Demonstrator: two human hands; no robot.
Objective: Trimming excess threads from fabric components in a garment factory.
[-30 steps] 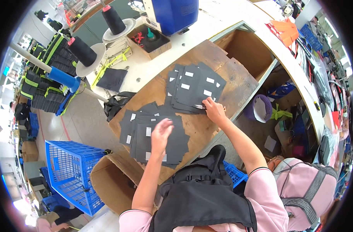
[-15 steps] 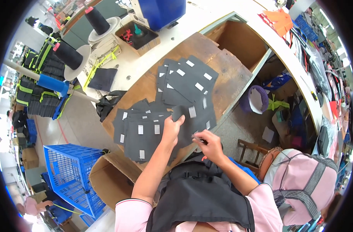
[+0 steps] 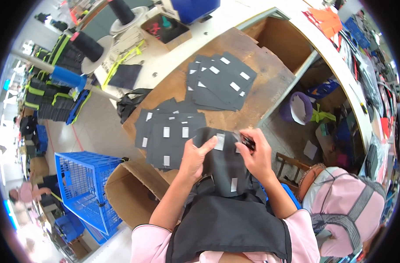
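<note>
Left hand (image 3: 195,158) pinching fabric piece (image 3: 224,164); right hand (image 3: 257,155) gripping snips (image 3: 247,141). Advisable: holding the piece taut.

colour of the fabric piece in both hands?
Dark grey to black fabric piece with small white rectangular labels, held by the left hand and right hand. Head view.

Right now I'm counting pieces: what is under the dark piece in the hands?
The dark piece overlaps the near stack on the wooden board. Both hands hold it. Whatever lies beneath its middle is covered.
</note>
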